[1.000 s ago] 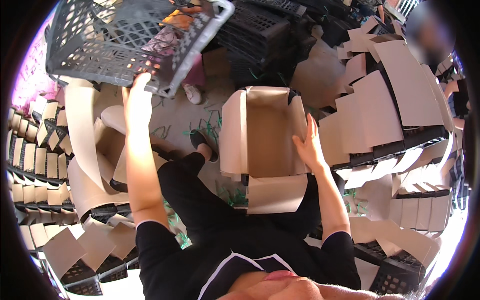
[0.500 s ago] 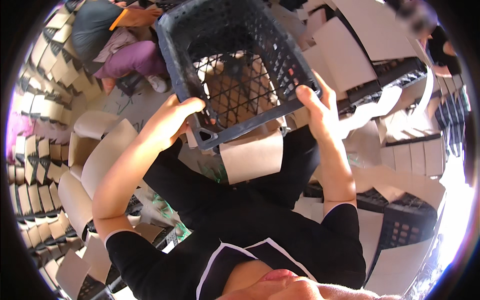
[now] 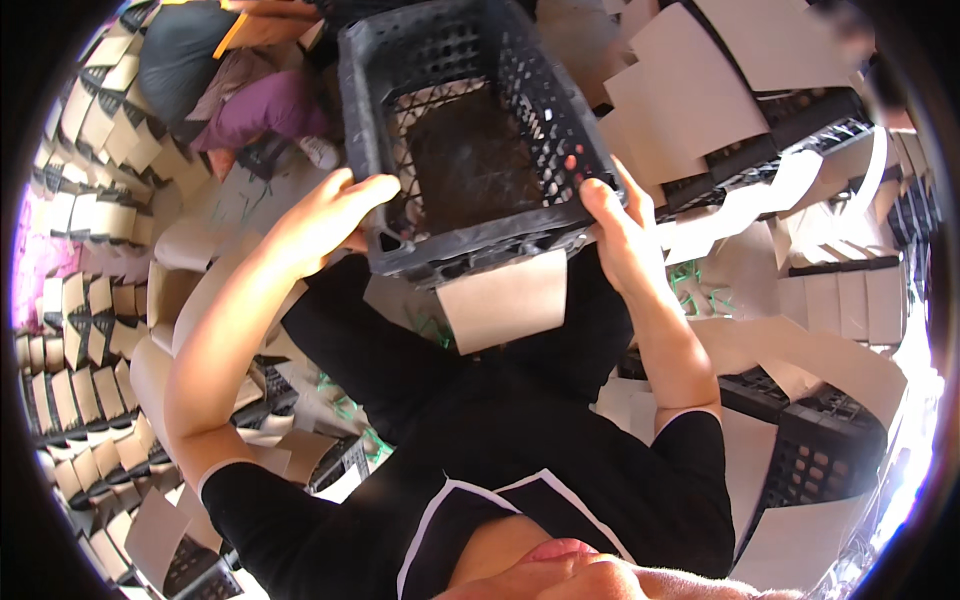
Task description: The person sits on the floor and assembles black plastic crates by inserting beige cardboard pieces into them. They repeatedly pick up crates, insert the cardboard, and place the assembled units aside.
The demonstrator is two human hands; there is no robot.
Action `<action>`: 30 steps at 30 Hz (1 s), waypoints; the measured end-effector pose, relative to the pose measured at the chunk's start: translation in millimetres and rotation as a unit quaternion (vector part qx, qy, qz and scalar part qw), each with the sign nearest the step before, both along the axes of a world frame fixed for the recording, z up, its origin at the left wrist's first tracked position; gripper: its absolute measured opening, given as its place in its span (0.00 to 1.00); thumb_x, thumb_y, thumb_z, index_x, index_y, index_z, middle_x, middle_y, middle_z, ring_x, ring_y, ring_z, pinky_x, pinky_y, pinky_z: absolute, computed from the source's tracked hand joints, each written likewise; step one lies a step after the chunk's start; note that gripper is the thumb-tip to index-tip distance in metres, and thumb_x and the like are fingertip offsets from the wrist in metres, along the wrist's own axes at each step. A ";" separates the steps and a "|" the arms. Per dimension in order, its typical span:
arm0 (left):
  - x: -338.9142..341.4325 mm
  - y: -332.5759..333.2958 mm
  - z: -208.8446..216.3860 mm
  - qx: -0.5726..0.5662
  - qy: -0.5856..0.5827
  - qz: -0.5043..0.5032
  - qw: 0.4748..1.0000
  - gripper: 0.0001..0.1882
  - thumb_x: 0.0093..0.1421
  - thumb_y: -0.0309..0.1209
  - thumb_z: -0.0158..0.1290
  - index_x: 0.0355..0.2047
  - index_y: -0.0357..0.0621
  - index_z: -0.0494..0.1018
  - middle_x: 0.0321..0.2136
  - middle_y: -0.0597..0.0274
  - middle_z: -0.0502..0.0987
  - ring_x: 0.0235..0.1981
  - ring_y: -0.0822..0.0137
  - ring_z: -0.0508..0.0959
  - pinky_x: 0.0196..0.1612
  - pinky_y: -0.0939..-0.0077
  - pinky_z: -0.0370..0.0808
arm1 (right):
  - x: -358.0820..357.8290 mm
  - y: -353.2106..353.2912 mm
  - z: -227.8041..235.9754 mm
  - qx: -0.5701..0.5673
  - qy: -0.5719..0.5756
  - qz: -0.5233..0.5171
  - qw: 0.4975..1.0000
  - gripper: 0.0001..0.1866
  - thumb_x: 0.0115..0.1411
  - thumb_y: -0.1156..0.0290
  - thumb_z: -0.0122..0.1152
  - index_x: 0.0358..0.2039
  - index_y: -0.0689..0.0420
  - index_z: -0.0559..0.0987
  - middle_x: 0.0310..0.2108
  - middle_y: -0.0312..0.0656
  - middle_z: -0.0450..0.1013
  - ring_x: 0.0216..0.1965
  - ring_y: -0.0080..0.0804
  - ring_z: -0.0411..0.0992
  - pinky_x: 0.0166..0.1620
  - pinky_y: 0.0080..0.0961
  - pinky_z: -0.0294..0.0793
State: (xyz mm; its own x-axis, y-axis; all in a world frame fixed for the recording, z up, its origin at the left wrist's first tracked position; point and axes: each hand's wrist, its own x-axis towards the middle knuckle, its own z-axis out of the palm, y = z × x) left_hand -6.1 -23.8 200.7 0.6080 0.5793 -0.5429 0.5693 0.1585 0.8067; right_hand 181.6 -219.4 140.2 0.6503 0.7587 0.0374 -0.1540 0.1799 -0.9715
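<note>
I hold a dark grey plastic lattice crate (image 3: 470,130) in front of me with both hands. My left hand (image 3: 325,215) grips its near left corner and my right hand (image 3: 612,225) grips its near right rim. The crate's open top faces me and it looks empty. A brown cardboard box flap (image 3: 505,300) shows just below the crate, the rest of the box hidden behind it. My legs in black trousers are under the crate.
Flat and folded cardboard boxes (image 3: 90,220) are stacked all round, many set in black crates (image 3: 820,455). Another person (image 3: 215,70) in dark and purple clothes sits at the upper left. Green strapping scraps (image 3: 345,400) lie on the floor.
One second ago my left hand held the crate high at the left and my right hand touched the open cardboard box. Both hands now hold the crate lowered over that box.
</note>
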 end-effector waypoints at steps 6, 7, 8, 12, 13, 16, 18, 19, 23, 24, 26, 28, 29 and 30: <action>-2.1 -0.3 -6.1 0.022 0.023 -0.117 0.993 0.37 0.54 0.58 0.51 0.48 0.34 0.66 0.37 0.63 0.74 0.29 0.75 0.71 0.31 0.81 0.70 | 13.2 -6.7 -11.4 -0.014 -0.044 -0.026 0.999 0.25 0.56 0.61 0.59 0.48 0.65 0.71 0.37 0.35 0.70 0.37 0.20 0.64 0.46 0.18 0.63; -3.4 -1.6 -7.4 0.026 0.021 -0.114 0.993 0.37 0.54 0.58 0.51 0.48 0.34 0.66 0.36 0.63 0.74 0.29 0.75 0.71 0.31 0.81 0.70 | 12.3 -5.5 -11.4 -0.011 -0.055 -0.021 0.998 0.25 0.56 0.60 0.59 0.47 0.65 0.71 0.38 0.35 0.71 0.38 0.20 0.64 0.47 0.18 0.62; -4.5 -3.6 -9.5 0.030 0.019 -0.110 0.993 0.37 0.54 0.58 0.50 0.48 0.34 0.66 0.35 0.63 0.74 0.29 0.75 0.71 0.31 0.80 0.71 | 11.1 -5.2 -13.8 -0.010 -0.053 -0.023 0.998 0.25 0.56 0.59 0.59 0.47 0.65 0.72 0.38 0.35 0.71 0.39 0.20 0.64 0.47 0.18 0.62; -9.2 -1.6 -24.4 0.014 -0.055 -0.081 0.995 0.31 0.60 0.50 0.48 0.52 0.36 0.62 0.36 0.65 0.72 0.29 0.75 0.71 0.33 0.77 0.72 | 7.1 -5.4 -20.6 0.018 -0.027 -0.019 0.999 0.29 0.54 0.55 0.62 0.49 0.63 0.70 0.42 0.36 0.70 0.43 0.22 0.64 0.50 0.20 0.61; -10.2 -0.3 -36.3 0.008 -0.092 -0.072 0.993 0.29 0.61 0.48 0.48 0.53 0.37 0.60 0.36 0.66 0.71 0.30 0.76 0.70 0.35 0.77 0.72 | 6.4 -8.8 -23.6 0.028 -0.016 -0.021 0.999 0.30 0.54 0.55 0.62 0.50 0.63 0.70 0.43 0.36 0.69 0.43 0.22 0.64 0.50 0.20 0.61; -11.4 -1.5 -58.7 0.131 -0.266 -0.032 0.955 0.33 0.62 0.37 0.49 0.59 0.36 0.46 0.44 0.61 0.65 0.44 0.74 0.66 0.46 0.79 0.66 | 10.5 -13.0 -30.8 0.011 -0.020 -0.009 1.000 0.31 0.55 0.56 0.61 0.52 0.64 0.67 0.46 0.40 0.69 0.46 0.27 0.67 0.52 0.26 0.64; -9.0 2.9 -51.0 0.165 -0.343 -0.073 0.922 0.37 0.61 0.34 0.50 0.61 0.36 0.41 0.47 0.59 0.62 0.46 0.75 0.64 0.49 0.79 0.64 | 18.3 -12.8 -27.9 -0.012 -0.029 0.012 0.999 0.33 0.55 0.55 0.60 0.54 0.64 0.65 0.49 0.42 0.68 0.49 0.29 0.66 0.54 0.29 0.64; -6.8 1.6 -43.7 0.112 -0.319 -0.048 0.940 0.37 0.60 0.32 0.51 0.62 0.37 0.42 0.47 0.61 0.63 0.46 0.75 0.63 0.50 0.80 0.63 | 20.3 -11.6 -8.5 -0.025 -0.057 0.078 0.995 0.35 0.56 0.53 0.59 0.56 0.65 0.63 0.51 0.45 0.66 0.52 0.31 0.65 0.56 0.30 0.63; 11.9 24.3 -51.9 0.208 -0.311 -0.032 0.927 0.35 0.59 0.26 0.50 0.62 0.41 0.44 0.50 0.66 0.61 0.47 0.77 0.62 0.51 0.81 0.61 | 50.5 13.4 26.8 -0.011 -0.127 0.064 0.990 0.38 0.58 0.54 0.55 0.61 0.64 0.55 0.59 0.56 0.56 0.59 0.38 0.57 0.60 0.31 0.55; 12.9 27.1 -52.9 0.220 -0.323 -0.029 0.920 0.35 0.59 0.25 0.49 0.63 0.42 0.44 0.50 0.67 0.60 0.46 0.78 0.62 0.51 0.81 0.61 | 53.1 29.4 36.0 -0.031 -0.118 0.070 0.990 0.35 0.60 0.57 0.54 0.61 0.62 0.55 0.59 0.56 0.55 0.60 0.38 0.57 0.61 0.30 0.54; 17.4 31.5 -60.2 0.248 -0.350 -0.031 0.903 0.35 0.59 0.23 0.48 0.63 0.43 0.44 0.50 0.67 0.60 0.44 0.78 0.63 0.50 0.81 0.61 | 65.8 59.2 44.7 -0.055 -0.109 0.086 0.989 0.31 0.60 0.64 0.50 0.62 0.60 0.56 0.60 0.55 0.55 0.60 0.38 0.56 0.61 0.28 0.52; 19.1 30.8 -67.7 0.244 -0.363 -0.019 0.899 0.35 0.59 0.21 0.46 0.64 0.45 0.43 0.49 0.67 0.62 0.41 0.79 0.63 0.48 0.82 0.61 | 76.7 82.4 41.6 -0.065 -0.093 0.126 0.986 0.29 0.59 0.70 0.47 0.61 0.58 0.57 0.60 0.52 0.57 0.59 0.36 0.57 0.60 0.25 0.52; 20.3 29.9 -68.3 0.242 -0.369 -0.012 0.897 0.35 0.59 0.20 0.45 0.64 0.45 0.43 0.48 0.67 0.62 0.40 0.79 0.63 0.47 0.82 0.61 | 74.8 86.6 43.2 -0.092 -0.160 0.116 0.976 0.29 0.58 0.71 0.46 0.61 0.59 0.58 0.59 0.50 0.58 0.59 0.34 0.57 0.60 0.24 0.52; 18.8 30.7 -65.8 0.206 -0.380 -0.017 0.901 0.35 0.58 0.20 0.44 0.64 0.45 0.42 0.47 0.67 0.63 0.39 0.80 0.63 0.46 0.82 0.62 | 70.4 92.0 47.4 -0.119 -0.227 0.106 0.961 0.29 0.57 0.73 0.44 0.61 0.59 0.59 0.59 0.48 0.59 0.59 0.32 0.58 0.60 0.22 0.52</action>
State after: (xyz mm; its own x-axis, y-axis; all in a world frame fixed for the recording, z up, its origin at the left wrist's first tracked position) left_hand 12.7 7.0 134.9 0.7351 0.6101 0.2956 -0.1739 -0.2518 0.9520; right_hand 251.9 -127.3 187.6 0.4381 0.8944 0.0897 0.2862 -0.0442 -0.9572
